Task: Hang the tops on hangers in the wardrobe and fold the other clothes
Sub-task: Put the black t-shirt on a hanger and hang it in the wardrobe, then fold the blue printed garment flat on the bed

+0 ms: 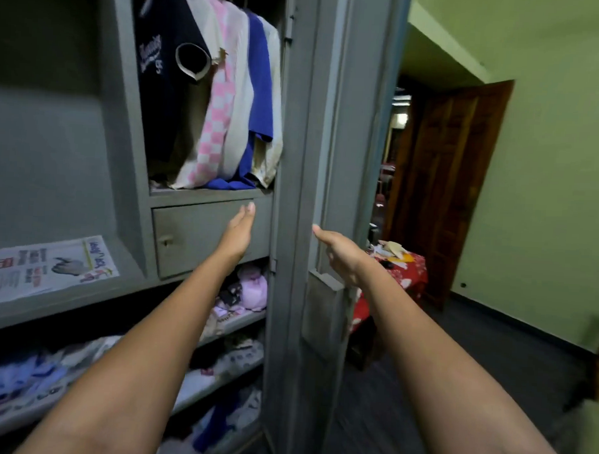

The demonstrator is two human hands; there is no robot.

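With fingers straight and nothing held, my left hand (239, 229) reaches toward the drawer (200, 237) while my right hand (338, 251) nears the wardrobe door (317, 123). Above, I see the tops (225, 94) hanging lengthwise downward inside the wardrobe (122, 130).

The walls (556, 136) are pale green and the floor (492, 358) is dark, with a dark skirting line along the bottom of the right wall. A brown wooden door (449, 186) stands open at the far side, and the space behind it is dim with one small bright spot. Near the door there is a low table under a red cloth (407, 270) with a white pattern, and some small things lie on it. A sheet of newspaper (42, 265) lies on a grey shelf at the left. The light in the room is weak and greenish.
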